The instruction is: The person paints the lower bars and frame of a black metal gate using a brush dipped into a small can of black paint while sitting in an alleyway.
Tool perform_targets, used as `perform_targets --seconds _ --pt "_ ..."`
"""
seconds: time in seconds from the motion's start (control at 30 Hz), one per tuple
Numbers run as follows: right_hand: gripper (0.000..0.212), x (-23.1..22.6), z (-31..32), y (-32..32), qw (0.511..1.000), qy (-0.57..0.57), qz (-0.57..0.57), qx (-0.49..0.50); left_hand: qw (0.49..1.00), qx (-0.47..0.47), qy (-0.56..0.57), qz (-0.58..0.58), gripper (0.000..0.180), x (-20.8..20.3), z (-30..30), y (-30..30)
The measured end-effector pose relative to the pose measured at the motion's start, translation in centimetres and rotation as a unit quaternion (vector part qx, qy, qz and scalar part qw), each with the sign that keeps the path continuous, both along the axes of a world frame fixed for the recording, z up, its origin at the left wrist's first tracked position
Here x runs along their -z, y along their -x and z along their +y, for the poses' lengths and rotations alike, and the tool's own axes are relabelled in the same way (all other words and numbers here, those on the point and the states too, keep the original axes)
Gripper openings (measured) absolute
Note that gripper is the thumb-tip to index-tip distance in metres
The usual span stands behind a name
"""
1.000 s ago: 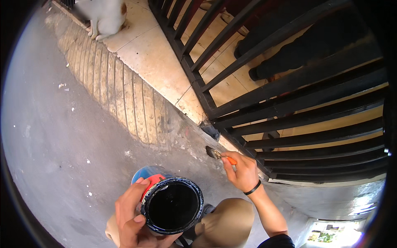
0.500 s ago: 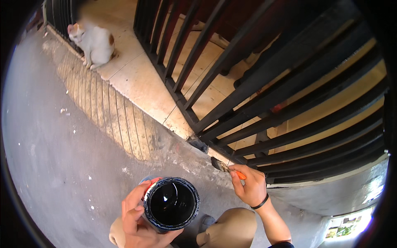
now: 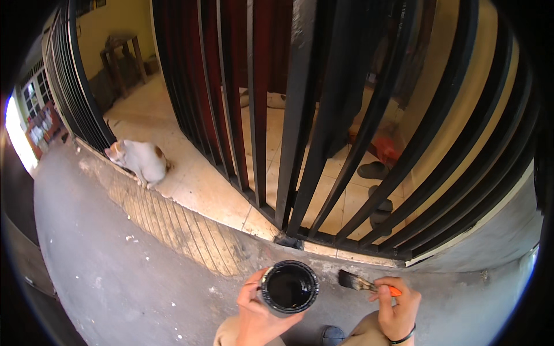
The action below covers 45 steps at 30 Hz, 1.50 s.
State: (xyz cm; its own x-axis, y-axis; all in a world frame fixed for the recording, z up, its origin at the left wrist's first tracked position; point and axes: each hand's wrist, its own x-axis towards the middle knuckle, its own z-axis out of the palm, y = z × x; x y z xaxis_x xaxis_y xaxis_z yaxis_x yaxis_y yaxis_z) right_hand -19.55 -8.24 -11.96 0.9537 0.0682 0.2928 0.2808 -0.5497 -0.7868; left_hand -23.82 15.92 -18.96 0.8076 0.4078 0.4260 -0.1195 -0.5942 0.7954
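My left hand (image 3: 261, 316) is wrapped round a can of black paint (image 3: 289, 288), whose rim is smeared with dark paint. In my right hand (image 3: 398, 308) is a paintbrush (image 3: 358, 281) with an orange handle and black-coated bristles, pinched between thumb and fingers. The bristles point left, toward the can, with a gap between them. Beyond both hands stands a black barred metal gate (image 3: 288, 144); the brush is apart from its bottom rail.
A white and orange cat (image 3: 144, 161) sits on the tiled floor (image 3: 196, 184) at the left. Behind the bars lie dark sandals (image 3: 378, 210). A grooved ramp (image 3: 179, 228) slopes to the grey concrete (image 3: 121, 271). A wooden stand (image 3: 124, 60) is farther back.
The view has tilted up, showing more of the gate and background. The brush has come away from the gate's bottom rail. Both hands keep their hold.
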Motion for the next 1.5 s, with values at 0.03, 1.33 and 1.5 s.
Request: perform_targets --seconds 0.03,1.33,1.5 --pt "0.024 -0.2 -0.8 0.1 1.0 0.01 -0.002 0.012 1.0 0.025 -0.002 0.002 0.074 1.2 -0.1 -0.3" --pt "0.026 0.8 -3.9 -1.5 0.996 0.039 -0.072 -0.019 0.984 0.154 0.09 0.021 0.141 6.1 -1.5 -0.6" --pt "0.027 1.2 -3.5 -1.8 0.997 0.037 -0.072 -0.02 0.984 0.165 0.067 -0.027 0.139 6.1 -1.2 -0.4"
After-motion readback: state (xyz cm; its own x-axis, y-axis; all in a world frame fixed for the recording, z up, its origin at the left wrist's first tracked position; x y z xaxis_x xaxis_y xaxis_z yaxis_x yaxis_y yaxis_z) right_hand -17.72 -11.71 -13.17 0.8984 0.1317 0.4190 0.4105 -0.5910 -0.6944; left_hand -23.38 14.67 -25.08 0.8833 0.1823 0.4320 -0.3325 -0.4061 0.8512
